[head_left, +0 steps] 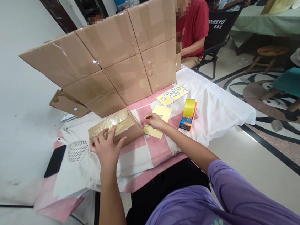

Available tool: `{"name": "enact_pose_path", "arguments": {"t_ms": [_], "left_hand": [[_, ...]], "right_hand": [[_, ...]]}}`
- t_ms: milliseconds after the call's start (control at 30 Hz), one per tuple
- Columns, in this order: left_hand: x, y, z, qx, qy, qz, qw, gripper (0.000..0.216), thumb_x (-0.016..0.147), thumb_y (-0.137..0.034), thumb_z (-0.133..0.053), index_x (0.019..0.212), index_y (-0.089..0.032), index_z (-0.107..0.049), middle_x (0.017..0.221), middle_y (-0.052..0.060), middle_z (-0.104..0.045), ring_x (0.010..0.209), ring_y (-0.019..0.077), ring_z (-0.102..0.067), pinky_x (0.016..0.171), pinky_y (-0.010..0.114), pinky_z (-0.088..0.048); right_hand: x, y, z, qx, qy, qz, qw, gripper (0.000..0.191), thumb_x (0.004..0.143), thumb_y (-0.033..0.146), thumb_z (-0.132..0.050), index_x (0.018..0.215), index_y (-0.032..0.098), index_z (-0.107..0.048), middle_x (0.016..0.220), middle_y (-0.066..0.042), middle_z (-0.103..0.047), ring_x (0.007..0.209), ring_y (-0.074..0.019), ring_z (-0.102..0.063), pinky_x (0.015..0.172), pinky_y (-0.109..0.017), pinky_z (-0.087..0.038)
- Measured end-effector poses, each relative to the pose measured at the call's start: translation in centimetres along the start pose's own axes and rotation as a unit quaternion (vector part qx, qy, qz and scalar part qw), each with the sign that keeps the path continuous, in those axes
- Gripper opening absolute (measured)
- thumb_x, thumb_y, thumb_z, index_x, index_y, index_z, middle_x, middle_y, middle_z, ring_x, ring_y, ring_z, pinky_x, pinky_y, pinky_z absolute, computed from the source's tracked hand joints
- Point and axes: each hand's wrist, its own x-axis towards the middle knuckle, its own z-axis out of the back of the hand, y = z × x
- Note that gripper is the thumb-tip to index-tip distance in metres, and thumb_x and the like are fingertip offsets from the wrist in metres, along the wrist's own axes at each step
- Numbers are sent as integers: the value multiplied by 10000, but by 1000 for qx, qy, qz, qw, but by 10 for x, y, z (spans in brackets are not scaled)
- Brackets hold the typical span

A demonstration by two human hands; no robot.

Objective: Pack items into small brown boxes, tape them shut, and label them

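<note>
A taped cardboard box (133, 130) lies on the cloth-covered table. My left hand (106, 142) grips it, fingers spread over its top and thumb at the near side. My right hand (155, 121) is beside the box's right end, above a yellow sheet (166, 111) with small pale labels on it. Its thumb and forefinger are pinched together; whatever is between them is too small to make out. Further back lies a second yellow sheet (166, 99) strewn with small white pieces. To the right of my right hand stands a tape dispenser (188, 115) with a yellow roll.
Several stacked cardboard boxes (122, 70) form a wall along the table's far side. A black phone (55, 161) lies at the left edge on the pink and white cloth (136, 160). Behind the boxes sits a person in a red shirt (197, 25); other people are further back.
</note>
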Motion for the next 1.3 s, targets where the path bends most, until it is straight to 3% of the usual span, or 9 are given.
{"name": "enact_pose_path", "arguments": {"t_ms": [133, 233, 333, 400, 533, 733, 1000, 1133, 1300], "left_hand": [[1, 0, 3, -7, 12, -8, 1000, 599, 917, -593, -634, 1437, -295, -617, 1467, 135, -543, 1242, 370, -493, 1132, 553, -199], [1, 0, 4, -6, 19, -5, 1000, 603, 914, -599, -637, 1435, -294, -619, 1477, 137, -539, 1245, 377, -489, 1125, 560, -205], [2, 0, 5, -2, 24, 0, 1000, 600, 913, -599, -637, 1433, -300, -620, 1484, 132, -538, 1239, 379, -490, 1117, 564, -210], [2, -1, 6, 1, 29, 2, 1000, 606, 915, -602, -632, 1441, -303, -611, 1487, 130, -537, 1237, 379, -491, 1111, 561, -215], [2, -1, 7, 7, 35, 1, 999, 608, 918, -599, -622, 1447, -302, -601, 1488, 137, -535, 1256, 385, -487, 1107, 558, -214], [2, -1, 8, -1, 35, 2, 999, 617, 911, -603, -627, 1444, -293, -603, 1478, 145, -534, 1281, 400, -473, 1091, 562, -242], [1, -1, 9, 0, 36, -7, 999, 609, 928, -600, -605, 1441, -272, -606, 1475, 157, -538, 1297, 398, -485, 1109, 585, -232], [2, -2, 9, 0, 35, -2, 999, 616, 925, -622, -599, 1435, -277, -608, 1473, 150, -543, 1302, 396, -486, 1109, 581, -235], [1, -4, 10, 6, 33, 0, 999, 617, 931, -642, -570, 1432, -284, -611, 1474, 146, -545, 1309, 400, -491, 1117, 576, -240]], "right_hand": [[0, 2, 5, -36, 18, 1, 999, 135, 871, 134, -497, 919, 185, -613, 788, -20, -688, 592, -126, -609, 560, -240, -488], [-6, 8, 10, -101, 30, 33, 994, 211, 875, 82, -498, 960, 171, -670, 925, -59, -699, 797, -164, -650, 730, -289, -519], [-15, 13, 13, -184, 55, 79, 978, 220, 820, 52, -603, 936, 175, -743, 1054, -95, -666, 1032, -236, -589, 919, -368, -454], [-21, 15, 13, -232, 78, 104, 964, 229, 799, 42, -641, 914, 189, -773, 1088, -105, -644, 1097, -272, -537, 960, -399, -401], [-21, 17, 10, -295, 98, 131, 942, 195, 870, 70, -616, 886, 187, -771, 1100, -110, -634, 1112, -284, -509, 952, -390, -372], [-14, 18, 10, -328, 88, 142, 930, 268, 934, 48, -510, 1055, 137, -732, 1057, -107, -667, 1033, -242, -550, 938, -342, -396], [-17, 10, 6, -312, 106, 158, 931, 166, 894, 101, -617, 925, 181, -759, 1109, -116, -641, 1095, -286, -502, 931, -382, -385], [-11, 8, -2, -255, 59, 135, 956, 168, 928, 77, -534, 955, 149, -683, 1006, -110, -651, 1020, -256, -551, 921, -363, -410], [-8, 8, -14, -128, -19, 101, 986, 206, 990, 115, -414, 1072, 170, -594, 900, -30, -662, 836, -180, -630, 793, -290, -471]]}}
